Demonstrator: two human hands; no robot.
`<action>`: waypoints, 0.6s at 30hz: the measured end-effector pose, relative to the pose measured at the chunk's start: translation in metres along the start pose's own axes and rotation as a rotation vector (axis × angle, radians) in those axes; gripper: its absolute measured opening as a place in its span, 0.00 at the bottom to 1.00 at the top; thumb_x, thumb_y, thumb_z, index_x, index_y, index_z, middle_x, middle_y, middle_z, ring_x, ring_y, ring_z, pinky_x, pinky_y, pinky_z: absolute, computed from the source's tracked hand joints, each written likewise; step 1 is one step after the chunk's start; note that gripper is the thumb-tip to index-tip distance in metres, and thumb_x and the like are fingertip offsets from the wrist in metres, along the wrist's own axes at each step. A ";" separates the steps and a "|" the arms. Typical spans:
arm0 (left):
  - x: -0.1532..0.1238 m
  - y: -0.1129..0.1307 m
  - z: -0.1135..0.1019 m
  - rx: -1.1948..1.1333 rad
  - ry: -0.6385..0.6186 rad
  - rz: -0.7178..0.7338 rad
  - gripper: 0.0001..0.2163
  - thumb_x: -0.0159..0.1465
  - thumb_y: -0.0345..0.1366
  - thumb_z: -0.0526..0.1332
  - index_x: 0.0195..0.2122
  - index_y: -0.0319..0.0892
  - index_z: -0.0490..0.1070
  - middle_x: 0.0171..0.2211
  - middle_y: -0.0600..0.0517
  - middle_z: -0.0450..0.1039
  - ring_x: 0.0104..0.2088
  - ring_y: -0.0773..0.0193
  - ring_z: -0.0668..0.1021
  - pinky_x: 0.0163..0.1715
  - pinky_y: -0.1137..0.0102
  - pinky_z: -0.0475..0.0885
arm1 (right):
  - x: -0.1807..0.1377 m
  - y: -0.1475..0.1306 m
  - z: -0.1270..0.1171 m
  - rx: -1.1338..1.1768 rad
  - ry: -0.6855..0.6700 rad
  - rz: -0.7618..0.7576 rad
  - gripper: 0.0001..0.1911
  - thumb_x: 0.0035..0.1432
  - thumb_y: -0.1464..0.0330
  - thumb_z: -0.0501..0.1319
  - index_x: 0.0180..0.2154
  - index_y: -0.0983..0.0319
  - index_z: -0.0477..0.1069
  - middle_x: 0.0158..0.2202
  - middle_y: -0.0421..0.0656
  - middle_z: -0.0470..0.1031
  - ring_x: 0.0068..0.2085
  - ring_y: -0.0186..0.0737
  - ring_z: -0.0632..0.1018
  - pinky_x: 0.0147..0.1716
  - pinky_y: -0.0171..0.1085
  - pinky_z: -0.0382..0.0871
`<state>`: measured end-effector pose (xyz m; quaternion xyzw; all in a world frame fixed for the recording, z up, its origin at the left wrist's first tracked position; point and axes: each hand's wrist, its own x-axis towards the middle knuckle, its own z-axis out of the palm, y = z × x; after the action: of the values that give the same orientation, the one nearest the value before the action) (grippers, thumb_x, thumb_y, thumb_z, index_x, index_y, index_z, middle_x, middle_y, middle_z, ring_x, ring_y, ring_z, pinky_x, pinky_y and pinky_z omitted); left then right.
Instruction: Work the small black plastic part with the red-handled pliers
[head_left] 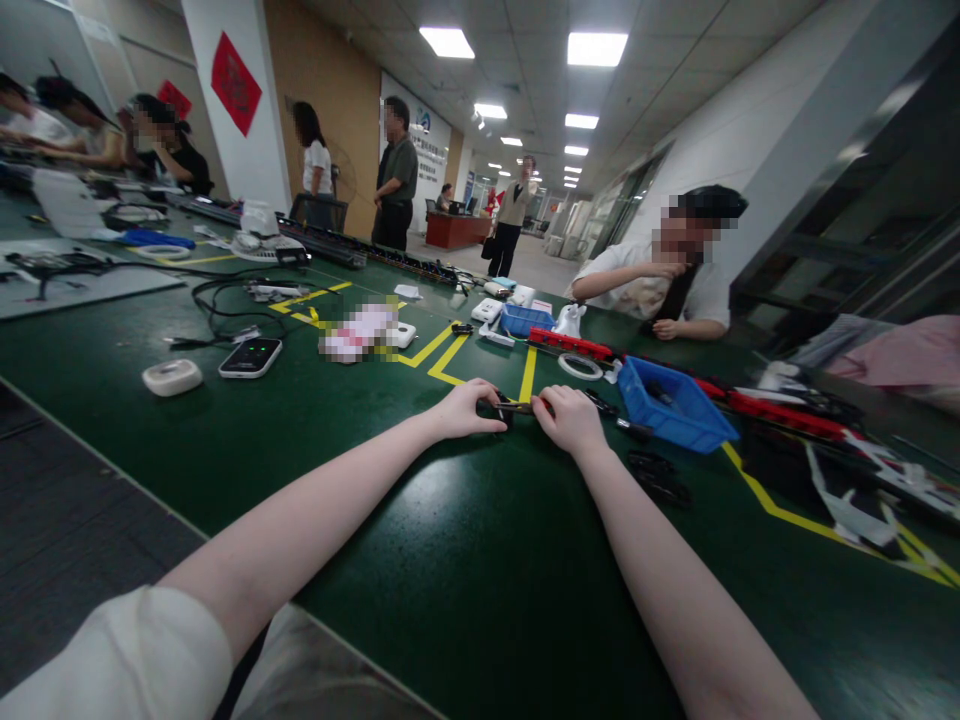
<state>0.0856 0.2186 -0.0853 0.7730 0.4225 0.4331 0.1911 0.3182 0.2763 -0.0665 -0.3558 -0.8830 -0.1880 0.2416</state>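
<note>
My left hand (471, 410) is closed, thumb and fingers pinching a small black part (504, 410) just above the green table. Its exact kind is too small to make out. My right hand (571, 418) is wrapped round what look like small pliers (517, 406) with a bit of red at the handle. Their thin dark jaws point left and reach the black part between my hands. Most of the handle is hidden in my right palm.
A blue bin (675, 418) with dark parts stands right of my hands, and black pieces (658, 478) lie before it. A white ring (580, 367) rests behind. Leftward are a black-faced device (250, 358), a white case (172, 377) and cables. A person (660, 270) sits across the table.
</note>
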 end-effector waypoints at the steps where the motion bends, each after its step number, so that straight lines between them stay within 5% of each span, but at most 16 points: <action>1: 0.000 0.000 0.000 -0.003 0.004 -0.004 0.14 0.50 0.38 0.74 0.35 0.39 0.75 0.45 0.45 0.74 0.47 0.56 0.77 0.52 0.59 0.71 | 0.000 0.000 0.000 -0.002 0.001 0.003 0.18 0.67 0.61 0.49 0.28 0.61 0.68 0.29 0.46 0.73 0.33 0.41 0.71 0.35 0.39 0.56; 18: 0.000 0.003 -0.001 -0.040 0.003 -0.090 0.15 0.50 0.41 0.74 0.34 0.38 0.76 0.46 0.44 0.75 0.41 0.58 0.78 0.46 0.62 0.74 | 0.000 0.002 0.001 0.013 -0.017 -0.001 0.19 0.68 0.61 0.47 0.28 0.60 0.66 0.28 0.46 0.72 0.32 0.41 0.70 0.35 0.40 0.56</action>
<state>0.0865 0.2173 -0.0830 0.7484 0.4484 0.4336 0.2253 0.3195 0.2779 -0.0670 -0.3556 -0.8863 -0.1794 0.2364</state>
